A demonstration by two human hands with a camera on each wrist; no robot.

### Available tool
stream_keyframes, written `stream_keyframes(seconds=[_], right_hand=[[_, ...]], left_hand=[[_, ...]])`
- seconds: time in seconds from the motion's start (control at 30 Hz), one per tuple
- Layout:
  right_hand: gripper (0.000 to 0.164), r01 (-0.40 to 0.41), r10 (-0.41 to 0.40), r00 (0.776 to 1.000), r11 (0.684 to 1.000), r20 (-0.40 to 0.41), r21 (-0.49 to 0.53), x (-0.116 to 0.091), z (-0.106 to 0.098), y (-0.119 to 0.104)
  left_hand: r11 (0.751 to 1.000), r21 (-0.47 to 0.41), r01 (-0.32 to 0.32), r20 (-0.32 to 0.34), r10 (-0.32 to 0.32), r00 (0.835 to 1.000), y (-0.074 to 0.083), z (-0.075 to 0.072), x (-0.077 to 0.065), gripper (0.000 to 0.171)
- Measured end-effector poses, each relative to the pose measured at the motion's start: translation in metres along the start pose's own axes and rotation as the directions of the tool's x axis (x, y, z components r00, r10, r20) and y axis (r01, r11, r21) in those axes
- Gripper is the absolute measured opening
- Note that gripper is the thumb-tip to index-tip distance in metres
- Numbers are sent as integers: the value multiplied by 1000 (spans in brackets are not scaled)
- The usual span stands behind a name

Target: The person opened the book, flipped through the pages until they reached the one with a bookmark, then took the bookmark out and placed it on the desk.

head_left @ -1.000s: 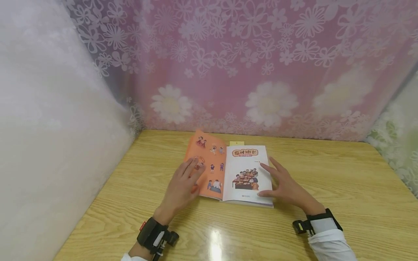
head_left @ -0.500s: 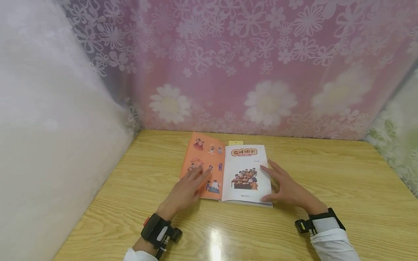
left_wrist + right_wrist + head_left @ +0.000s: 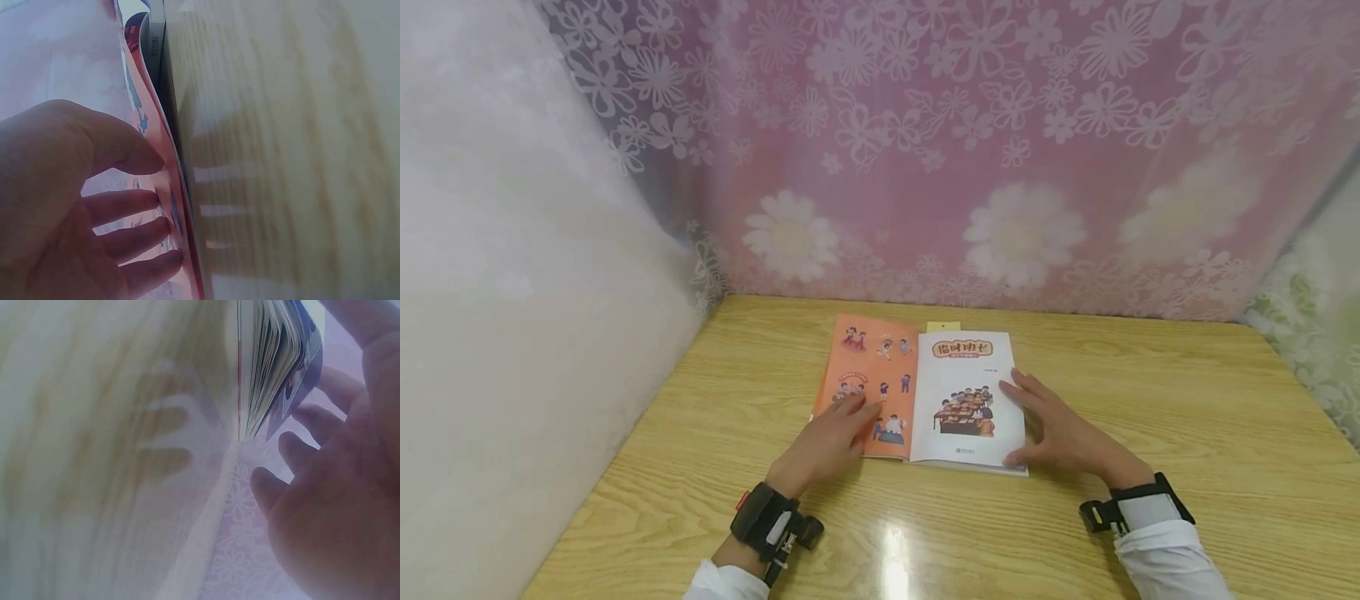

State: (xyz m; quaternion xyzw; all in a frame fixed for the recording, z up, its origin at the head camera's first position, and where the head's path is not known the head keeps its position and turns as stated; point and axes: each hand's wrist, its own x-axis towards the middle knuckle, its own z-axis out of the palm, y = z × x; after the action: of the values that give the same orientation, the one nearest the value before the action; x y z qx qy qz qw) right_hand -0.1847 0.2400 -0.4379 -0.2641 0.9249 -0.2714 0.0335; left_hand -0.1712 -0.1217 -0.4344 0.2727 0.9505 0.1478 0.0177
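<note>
A paperback book lies spread on the table, showing an orange left page with small cartoon figures and a white title page on the right. Flat on the lower part of the orange page rests my left hand, fingers extended; in the left wrist view its fingertips touch that page. My right hand is at the book's right edge, thumb and fingers spread apart beside the white page. The right wrist view has the stack of page edges near the fingers; whether they touch it is hard to tell.
A yellow tab sticks out past the book's top edge. The wooden table ends at a pink floral curtain behind, with a white curtain along the left.
My left hand has slid slightly down and right over the orange page. That page, its top corner raised before, now lies flatter. My right hand has barely shifted.
</note>
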Motion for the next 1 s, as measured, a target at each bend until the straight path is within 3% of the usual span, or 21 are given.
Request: stream_keyframes(seconds=[0.37, 0.57, 0.73, 0.87, 1.0], right_hand=[[100, -39, 39, 999, 999, 35, -5, 3, 0, -2], [97, -80, 80, 995, 997, 55, -11, 4, 1, -5], [93, -101, 102, 994, 994, 40, -34, 6, 0, -7], [91, -89, 90, 996, 995, 15, -38, 8, -1, -7], [88, -44, 43, 998, 999, -36, -17, 11, -1, -8]], left_hand=[[1000, -11, 26, -34, -26, 999, 0, 3, 2, 52], [999, 17, -37, -83, 38, 996, 1, 4, 5, 48], [995, 59, -85, -86, 90, 992, 3, 2, 6, 43], [997, 46, -63, -58, 66, 996, 7, -2, 6, 42], [999, 18, -39, -75, 40, 996, 12, -3, 5, 43]])
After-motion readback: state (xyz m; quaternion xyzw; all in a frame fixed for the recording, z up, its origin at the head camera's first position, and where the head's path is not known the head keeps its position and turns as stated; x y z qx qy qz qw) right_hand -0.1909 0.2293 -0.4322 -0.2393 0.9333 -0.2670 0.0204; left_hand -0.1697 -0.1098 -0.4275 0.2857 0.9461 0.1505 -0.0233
